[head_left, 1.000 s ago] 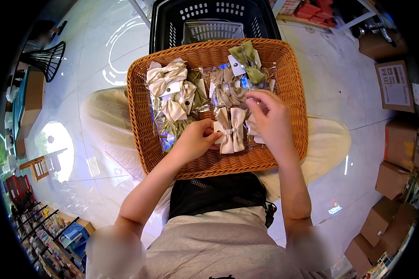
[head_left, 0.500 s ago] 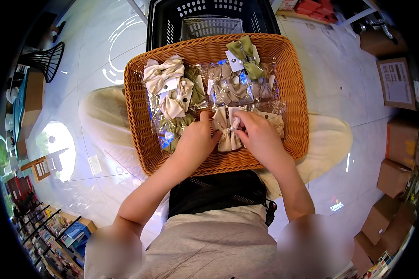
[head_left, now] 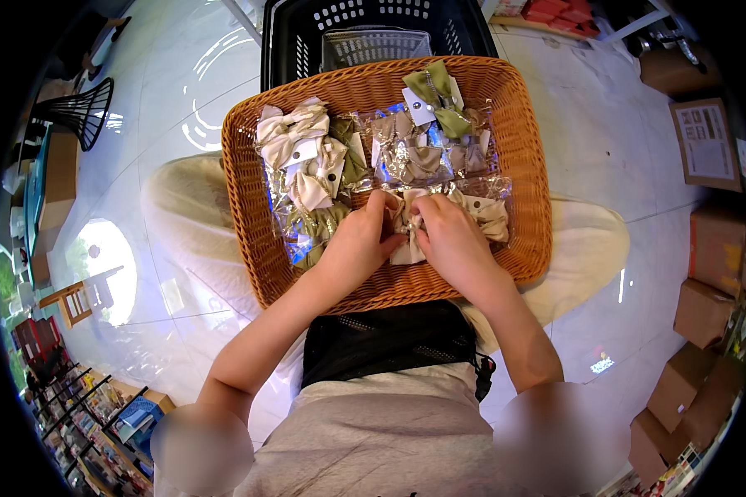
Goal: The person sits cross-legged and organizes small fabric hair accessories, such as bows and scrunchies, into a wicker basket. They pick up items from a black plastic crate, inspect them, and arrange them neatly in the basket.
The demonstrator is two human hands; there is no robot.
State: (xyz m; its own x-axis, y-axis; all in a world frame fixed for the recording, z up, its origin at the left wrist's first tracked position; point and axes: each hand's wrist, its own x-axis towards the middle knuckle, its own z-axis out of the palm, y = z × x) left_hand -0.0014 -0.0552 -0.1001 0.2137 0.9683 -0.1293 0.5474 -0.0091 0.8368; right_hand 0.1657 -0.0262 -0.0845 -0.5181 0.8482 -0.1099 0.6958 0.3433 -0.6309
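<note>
An orange wicker basket [head_left: 533, 166] rests on my lap, holding several fabric bows on white cards in clear plastic. Cream bows [head_left: 294, 128] and olive bows [head_left: 317, 222] are at its left; taupe bows [head_left: 406, 153] and an olive bow [head_left: 431, 87] are at the back right. My left hand [head_left: 360, 240] and my right hand [head_left: 448, 236] both have curled fingers on a cream bow [head_left: 406, 248] at the basket's front middle, partly hidden by them. Another cream bow [head_left: 487, 214] lies just right of it.
A black plastic crate [head_left: 290, 37] with a clear basket [head_left: 377, 50] stands beyond the wicker basket. Cardboard boxes [head_left: 704, 149] line the right side. A black wire stool [head_left: 83, 112] is at the upper left and a crowded rack [head_left: 83, 414] at the lower left.
My right hand has moved down and left onto the front cream bow. My left hand has shifted slightly, its fingers now curled beside the right hand's.
</note>
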